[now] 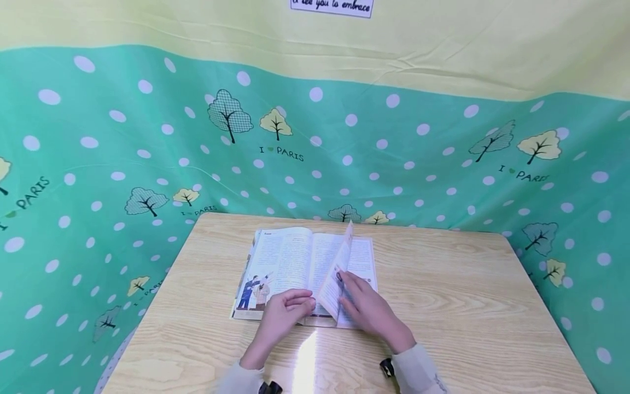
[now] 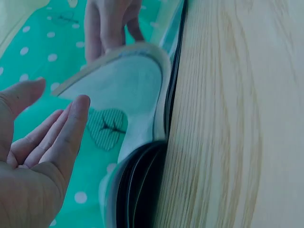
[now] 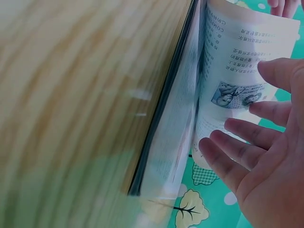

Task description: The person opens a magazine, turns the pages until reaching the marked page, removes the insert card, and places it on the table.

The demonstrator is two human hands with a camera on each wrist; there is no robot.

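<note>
An open book (image 1: 291,254) lies on the table, its left page printed with text and a drawing of people. One page (image 1: 331,293) stands raised and curved over the right side. My right hand (image 1: 370,309) is at the raised page's right face; in the right wrist view its fingers (image 3: 259,137) are spread and fairly straight beside the printed text and a small picture. My left hand (image 1: 286,313) hovers by the book's lower edge near the middle. In the left wrist view, the left fingers (image 2: 71,128) are extended, with nothing pinched, just short of the page's edge.
The wooden table (image 1: 453,295) extends to both sides of the book and toward me. A green and yellow cloth (image 1: 374,131) with dots and trees hangs behind and around it. A bright reflection lies on the wood between the forearms.
</note>
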